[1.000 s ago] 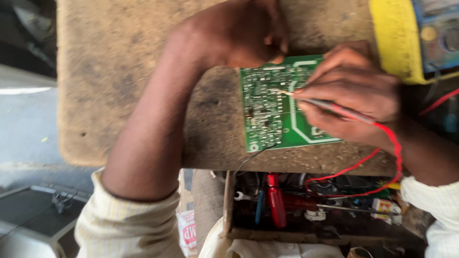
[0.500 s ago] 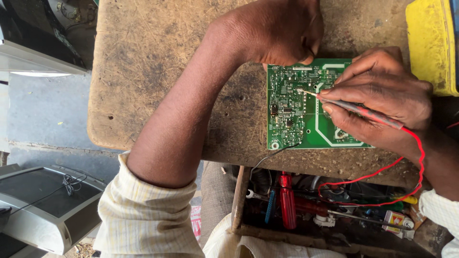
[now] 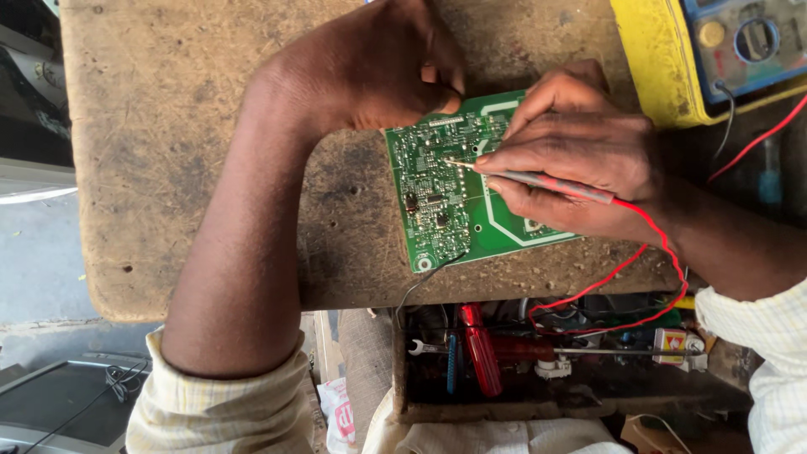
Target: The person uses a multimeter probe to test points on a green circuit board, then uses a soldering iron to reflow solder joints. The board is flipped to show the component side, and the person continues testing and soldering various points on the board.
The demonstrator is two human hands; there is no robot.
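Note:
A green circuit board (image 3: 445,210) lies on a worn wooden table (image 3: 160,151). My left hand (image 3: 378,71) rests on the board's far edge and pins it down. My right hand (image 3: 572,155) grips a thin red test probe (image 3: 546,181), whose metal tip touches the board's soldered side near its upper middle. A red lead (image 3: 651,269) runs from the probe, loops below the table edge and climbs toward a yellow multimeter (image 3: 714,46) at the top right.
Under the table's near edge sits an open drawer (image 3: 538,370) holding red-handled screwdrivers (image 3: 481,349), a wrench and small parts. A grey flat device with a cable (image 3: 59,403) lies on the floor at lower left.
The view has shifted, so the board and both hands sit slightly further left and the multimeter's blue face shows. The probe tip stays on the board; my left hand keeps its hold.

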